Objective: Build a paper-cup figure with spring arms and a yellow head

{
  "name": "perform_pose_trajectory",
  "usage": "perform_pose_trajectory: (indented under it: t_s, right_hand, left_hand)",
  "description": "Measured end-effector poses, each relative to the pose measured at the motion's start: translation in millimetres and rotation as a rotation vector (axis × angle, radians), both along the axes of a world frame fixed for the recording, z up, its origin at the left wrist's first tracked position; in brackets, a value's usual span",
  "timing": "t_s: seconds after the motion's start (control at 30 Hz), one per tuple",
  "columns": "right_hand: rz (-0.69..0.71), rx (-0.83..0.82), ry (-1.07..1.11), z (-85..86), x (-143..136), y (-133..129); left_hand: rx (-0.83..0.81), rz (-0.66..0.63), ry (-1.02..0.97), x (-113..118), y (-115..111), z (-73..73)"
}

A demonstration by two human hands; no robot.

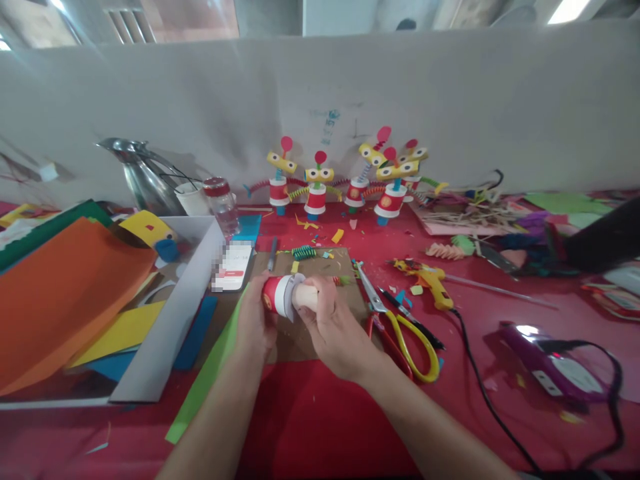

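Observation:
My left hand (254,323) is closed round a red and white paper cup (280,295), held on its side over a brown cardboard sheet (295,343). A pale cream cylinder (305,297) is gripped in the fingers of my right hand (334,330), its end against a whitish round piece (291,285) at the cup's wide end. Whether the cylinder is joined to that piece I cannot tell. Just beyond lies a green coiled paper strip (304,253). Yellow- and red-handled scissors (376,297) rest to the right of my right hand.
Several cup figures (316,197) stand at the back. A white box (193,267) of coloured paper and a phone (235,267) lie left. To the right are a yellow glue gun (434,287), its black cord and a purple power strip (555,367). A steel jug (145,180) stands back left.

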State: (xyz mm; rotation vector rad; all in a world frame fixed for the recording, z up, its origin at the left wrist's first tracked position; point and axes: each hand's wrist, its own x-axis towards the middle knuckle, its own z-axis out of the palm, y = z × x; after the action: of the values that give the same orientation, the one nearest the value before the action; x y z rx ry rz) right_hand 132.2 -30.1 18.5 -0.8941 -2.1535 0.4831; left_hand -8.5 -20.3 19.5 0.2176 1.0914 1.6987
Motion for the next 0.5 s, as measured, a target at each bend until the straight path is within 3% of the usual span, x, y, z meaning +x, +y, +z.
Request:
perform_pose_trajectory:
  t_s: [0.5]
  right_hand:
    - [-0.006,-0.036,0.021,-6.2,-5.1,-0.4]
  left_hand:
    - [0.004,0.028,0.047,2.7,-2.4,-5.1]
